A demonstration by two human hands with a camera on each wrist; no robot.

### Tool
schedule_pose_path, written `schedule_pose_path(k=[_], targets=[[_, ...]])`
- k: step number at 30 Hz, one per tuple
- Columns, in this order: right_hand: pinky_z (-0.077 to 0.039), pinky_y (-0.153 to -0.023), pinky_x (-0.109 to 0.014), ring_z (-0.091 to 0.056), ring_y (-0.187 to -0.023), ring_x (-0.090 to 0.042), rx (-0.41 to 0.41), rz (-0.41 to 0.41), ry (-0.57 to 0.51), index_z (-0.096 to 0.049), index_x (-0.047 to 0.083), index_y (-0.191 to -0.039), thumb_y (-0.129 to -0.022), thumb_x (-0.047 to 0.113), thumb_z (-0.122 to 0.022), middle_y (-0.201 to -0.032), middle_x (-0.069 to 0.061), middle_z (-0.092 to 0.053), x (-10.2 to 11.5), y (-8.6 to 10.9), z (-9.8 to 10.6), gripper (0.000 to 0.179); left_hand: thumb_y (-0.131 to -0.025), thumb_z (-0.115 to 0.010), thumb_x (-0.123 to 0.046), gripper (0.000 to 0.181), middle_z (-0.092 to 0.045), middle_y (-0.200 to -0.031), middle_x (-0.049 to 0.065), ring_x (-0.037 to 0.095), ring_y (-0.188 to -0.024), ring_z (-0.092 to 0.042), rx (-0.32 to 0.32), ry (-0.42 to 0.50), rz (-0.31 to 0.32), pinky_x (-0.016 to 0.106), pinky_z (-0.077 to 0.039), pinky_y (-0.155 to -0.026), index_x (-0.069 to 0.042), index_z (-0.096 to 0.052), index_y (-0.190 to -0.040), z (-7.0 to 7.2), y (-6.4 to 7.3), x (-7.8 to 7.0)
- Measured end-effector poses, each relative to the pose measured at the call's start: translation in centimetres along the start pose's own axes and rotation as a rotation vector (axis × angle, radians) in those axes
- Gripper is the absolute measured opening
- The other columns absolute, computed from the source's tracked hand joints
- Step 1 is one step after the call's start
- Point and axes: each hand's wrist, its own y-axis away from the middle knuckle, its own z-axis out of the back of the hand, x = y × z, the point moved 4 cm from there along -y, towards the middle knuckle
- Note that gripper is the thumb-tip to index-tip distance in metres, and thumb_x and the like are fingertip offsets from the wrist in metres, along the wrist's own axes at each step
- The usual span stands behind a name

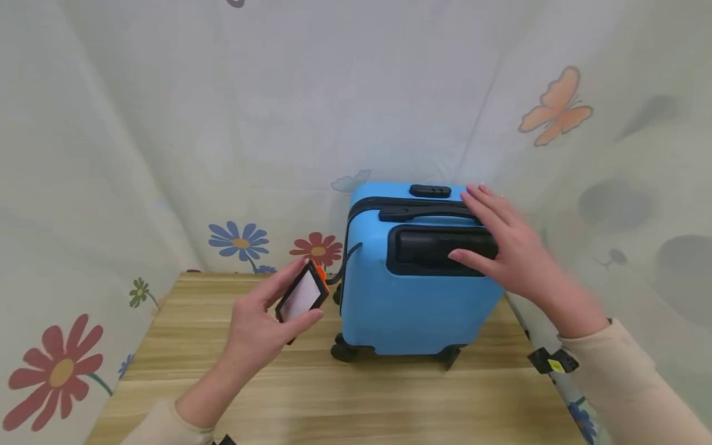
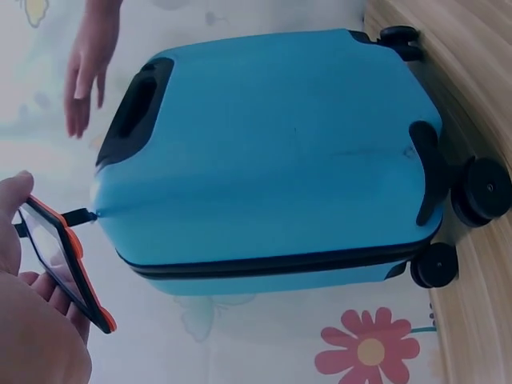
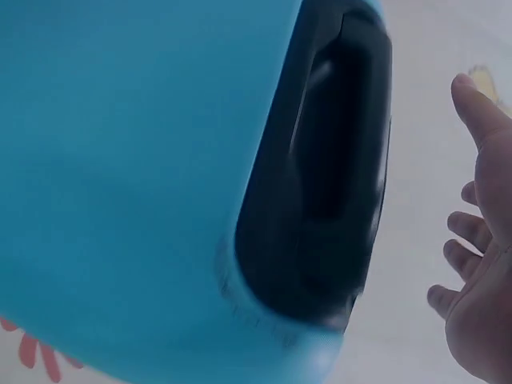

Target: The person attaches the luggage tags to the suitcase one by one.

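A light blue hard-shell suitcase [image 1: 411,315] stands upright on its black wheels. My left hand [image 1: 253,327] pinches a luggage tag [image 1: 302,298], black and orange with a pale card face, between thumb and fingers. A thin dark strap [image 1: 347,258] runs from the tag to the suitcase's upper left side. In the head view my right hand [image 1: 512,253], fingers straight and thumb spread, overlaps the right end of the black top handle [image 1: 428,213]. The right wrist view puts that hand [image 3: 488,248] apart from the black recessed panel [image 3: 320,176].
The suitcase stands on a wood-grain tabletop [image 1: 222,371]. Behind it and on both sides hangs a pale curtain [image 1: 356,93] with printed flowers and butterflies. A small black lock [image 1: 430,191] sits on the suitcase top, and a black wheel [image 2: 482,192] juts out below.
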Motion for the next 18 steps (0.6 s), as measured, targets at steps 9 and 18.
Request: schedule_pose_path(k=[9, 18], targets=[[-0.025, -0.128, -0.057, -0.042, -0.153, -0.037, -0.114, 0.421, -0.032, -0.056, 0.001, -0.152, -0.102, 0.057, -0.063, -0.159, -0.02, -0.053, 6.4, -2.0, -3.9, 0.076, -0.082, -0.096, -0.014, 0.079, -0.066, -0.148, -0.006, 0.017, -0.125, -0.067, 0.041, 0.082, -0.004, 0.038, -0.061, -0.094, -0.024, -0.061, -0.153, -1.3, 0.1, -0.9], [-0.04, -0.121, -0.052, -0.06, -0.14, -0.031, -0.097, 0.559, 0.02, -0.068, 0.001, -0.141, -0.086, 0.032, -0.092, -0.145, -0.015, -0.067, 9.6, -1.7, -7.9, 0.068, -0.082, -0.095, -0.012, 0.08, -0.066, -0.147, -0.005, 0.016, -0.128, -0.067, 0.052, 0.14, -0.03, 0.031, -0.059, -0.095, -0.028, -0.061, -0.153, -2.6, 0.3, -1.7]])
